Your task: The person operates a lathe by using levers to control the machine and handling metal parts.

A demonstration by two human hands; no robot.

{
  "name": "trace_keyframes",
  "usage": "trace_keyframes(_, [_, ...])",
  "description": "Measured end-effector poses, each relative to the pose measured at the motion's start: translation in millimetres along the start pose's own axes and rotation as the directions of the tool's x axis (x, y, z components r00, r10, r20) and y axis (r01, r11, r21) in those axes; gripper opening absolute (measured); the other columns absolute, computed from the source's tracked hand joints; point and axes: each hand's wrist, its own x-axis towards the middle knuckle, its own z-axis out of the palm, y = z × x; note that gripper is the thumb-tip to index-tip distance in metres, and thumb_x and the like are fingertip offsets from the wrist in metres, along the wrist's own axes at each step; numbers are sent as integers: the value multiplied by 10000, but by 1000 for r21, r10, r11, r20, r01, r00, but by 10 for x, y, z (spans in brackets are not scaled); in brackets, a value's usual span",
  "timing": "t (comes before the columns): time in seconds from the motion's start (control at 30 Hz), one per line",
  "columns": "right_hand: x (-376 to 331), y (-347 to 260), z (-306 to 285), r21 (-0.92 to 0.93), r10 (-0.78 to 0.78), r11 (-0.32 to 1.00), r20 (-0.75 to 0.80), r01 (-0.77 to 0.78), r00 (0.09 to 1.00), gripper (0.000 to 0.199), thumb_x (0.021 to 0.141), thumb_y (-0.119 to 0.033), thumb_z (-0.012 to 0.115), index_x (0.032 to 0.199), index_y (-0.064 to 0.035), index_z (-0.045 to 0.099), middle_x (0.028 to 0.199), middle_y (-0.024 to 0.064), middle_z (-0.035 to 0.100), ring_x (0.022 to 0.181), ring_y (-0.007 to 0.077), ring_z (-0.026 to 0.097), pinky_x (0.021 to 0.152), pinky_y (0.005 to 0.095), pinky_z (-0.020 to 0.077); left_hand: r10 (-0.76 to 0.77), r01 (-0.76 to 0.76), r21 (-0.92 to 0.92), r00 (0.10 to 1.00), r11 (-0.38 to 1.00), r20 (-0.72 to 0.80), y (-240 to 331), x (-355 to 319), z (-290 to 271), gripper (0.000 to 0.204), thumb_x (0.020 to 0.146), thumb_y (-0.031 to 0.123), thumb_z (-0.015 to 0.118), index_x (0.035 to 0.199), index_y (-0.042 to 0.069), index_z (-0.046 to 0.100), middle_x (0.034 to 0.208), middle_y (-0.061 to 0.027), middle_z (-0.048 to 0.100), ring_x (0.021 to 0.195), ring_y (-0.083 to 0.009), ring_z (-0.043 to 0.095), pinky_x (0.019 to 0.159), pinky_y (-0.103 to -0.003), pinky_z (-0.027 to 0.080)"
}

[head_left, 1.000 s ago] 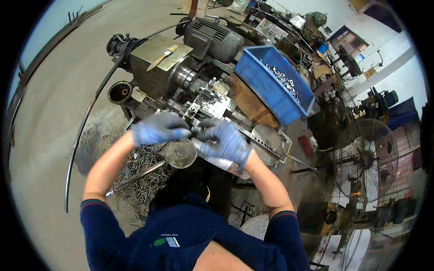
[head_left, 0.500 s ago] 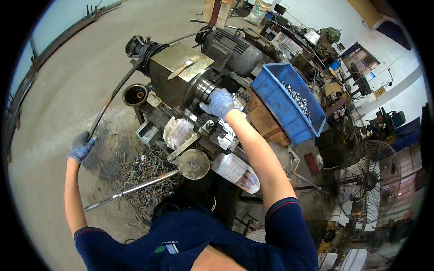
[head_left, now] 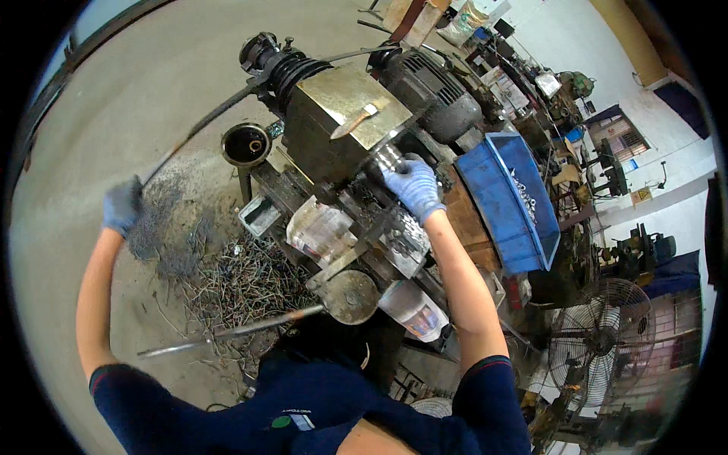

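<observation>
Shiny metal chuck [head_left: 387, 161] at the spindle end of the lathe [head_left: 356, 144], just under the fingertips of the gloved right hand [head_left: 413, 188]. Fingers curl loosely against the chuck's side; whether they grip it or only rest on it I cannot tell, since the palm hides the contact. Arm reaches straight forward over the bed, probably because that keeps the wrist above the clutter below. Just beneath the fingers: a crumpled sheet of paper [head_left: 322, 231] draped over the slide, likely as a cover against chips, and a round handwheel [head_left: 349, 296] nearer the body. Behind the knuckles, to their right, a blue plastic bin [head_left: 504, 205] holding small metal parts sits within reach. A brush [head_left: 356, 117] lies flat on the gearbox top, beyond the fingertips. Left hand [head_left: 121, 205], gloved, flung well out to the side, fingers blurred, so open or closed cannot be told; it holds nothing that shows. Below it, a heap of metal swarf [head_left: 220, 280] on the concrete floor [head_left: 114, 98], with a long steel rod [head_left: 227, 332] lying across the heap.
</observation>
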Motion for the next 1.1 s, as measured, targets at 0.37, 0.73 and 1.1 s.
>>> trace_keyframes(0.37, [6, 106, -58, -117, 43, 992, 15, -41, 999, 328, 699, -301, 724, 810, 3, 668, 966, 203, 627, 836, 303, 632, 773, 348, 482, -209, 196, 117, 972, 974, 108, -491, 814, 244, 201, 808, 101, 528, 996, 75, 595, 846, -179, 639, 811, -341, 625, 706, -419, 498])
trace_keyframes(0.73, [-1866, 894, -1225, -139, 78, 981, -340, -133, 937, 247, 719, -284, 728, 779, -51, 673, 1230, 241, 518, 1073, 363, 560, 880, 384, 469, 263, 32, -526, 839, 850, 476, 2265, 406, 2224, 486, 789, 441, 532, 1103, 76, 593, 1035, -189, 628, 987, -370, 581, 819, -409, 478])
trace_keyframes(1.1, [-3691, 2937, -1855, -506, 534, 577, -361, -641, 765, 524, 725, -438, 669, 1079, -53, 631, 1184, 188, 570, 1084, 316, 546, 925, 346, 430, 269, -198, -200, 854, 960, 445, 2346, 809, 1236, 276, 786, 315, 567, 956, 124, 671, 936, -139, 663, 910, -329, 622, 776, -417, 491])
